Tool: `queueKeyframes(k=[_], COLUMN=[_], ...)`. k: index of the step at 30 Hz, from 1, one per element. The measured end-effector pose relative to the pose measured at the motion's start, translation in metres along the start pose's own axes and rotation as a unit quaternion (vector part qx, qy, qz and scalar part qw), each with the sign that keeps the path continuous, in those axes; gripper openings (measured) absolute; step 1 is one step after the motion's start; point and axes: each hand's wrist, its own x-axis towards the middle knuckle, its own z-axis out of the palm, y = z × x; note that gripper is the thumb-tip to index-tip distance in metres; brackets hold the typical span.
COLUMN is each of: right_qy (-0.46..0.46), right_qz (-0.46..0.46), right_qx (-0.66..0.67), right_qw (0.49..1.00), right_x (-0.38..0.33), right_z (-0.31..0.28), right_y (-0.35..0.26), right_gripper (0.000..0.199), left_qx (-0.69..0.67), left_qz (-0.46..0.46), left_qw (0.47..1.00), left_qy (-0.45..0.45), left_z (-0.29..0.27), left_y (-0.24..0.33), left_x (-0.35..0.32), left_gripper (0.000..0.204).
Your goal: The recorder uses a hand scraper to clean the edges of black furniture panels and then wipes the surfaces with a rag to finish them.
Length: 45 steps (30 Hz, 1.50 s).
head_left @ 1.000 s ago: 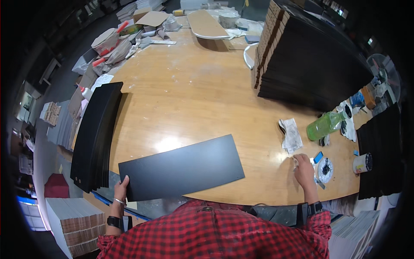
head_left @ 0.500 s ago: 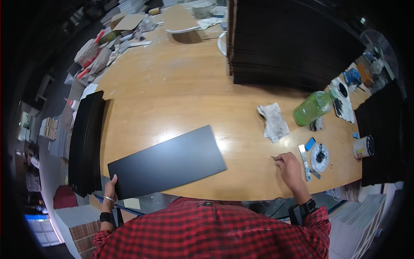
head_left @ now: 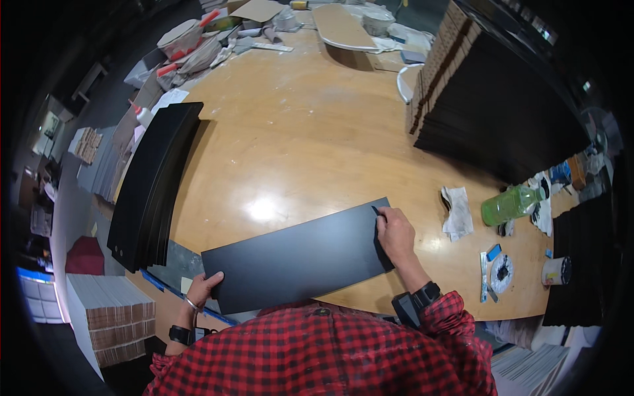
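A dark, flat rectangular panel lies slanted along the near edge of the worktable, its left end reaching past the edge. My left hand grips that left end, thumb on top and fingers underneath. At the far right corner of the panel is my right hand, its fingers closed in a pinch. A small, dark, pointed thing sticks out of the pinch over the panel; its kind is not clear. Part of the panel's right end is hidden by this hand.
Dark panels are stacked at the left and in a tall pile at the far right. On the right stand a green bottle, a crumpled cloth, a smeared white disc and a cup.
My right hand has moved left from the bare tabletop onto the panel's right end, still pinching the small thing. My left hand keeps its grip. The whole view has turned leftward.
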Motion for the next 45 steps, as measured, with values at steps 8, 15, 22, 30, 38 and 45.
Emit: queueKeyframes(k=[8, 15, 22, 30, 38, 45], right_qy=[-0.006, -0.033, -0.009, -0.121, -0.171, 0.069], right_qz=[-0.018, 0.001, -0.004, -0.031, 0.247, -0.006], right_qx=[0.011, 0.025, 0.04, 0.047, 0.036, -0.086], right_qw=[1.0, 0.999, 0.999, 0.991, 0.953, 0.994], right_x=[0.0, 0.003, -0.001, -0.002, -0.033, -0.031], right_z=[0.01, 0.008, 0.011, 0.001, -0.092, -0.098], right_y=[-0.009, -0.007, -0.009, -0.016, 0.085, 0.136], right_gripper=[0.012, 0.013, 0.014, 0.014, 0.023, 0.065], left_qx=[0.036, 0.052, 0.043, 0.047, 0.277, 0.484], left_qz=[0.007, 0.011, 0.024, 0.043, 0.372, 0.505], left_qw=[0.999, 0.998, 0.998, 0.997, 0.845, 0.709], left_qy=[-0.026, -0.033, -0.027, -0.034, 0.265, 0.09], left_z=[-0.004, -0.005, -0.002, -0.001, -0.039, -0.011], left_y=[0.002, 0.003, 0.002, -0.002, -0.056, -0.025], left_x=[0.0, 0.0, -0.001, 0.002, 0.009, -0.005], left_gripper=[0.042, 0.044, 0.047, 0.043, 0.058, 0.079])
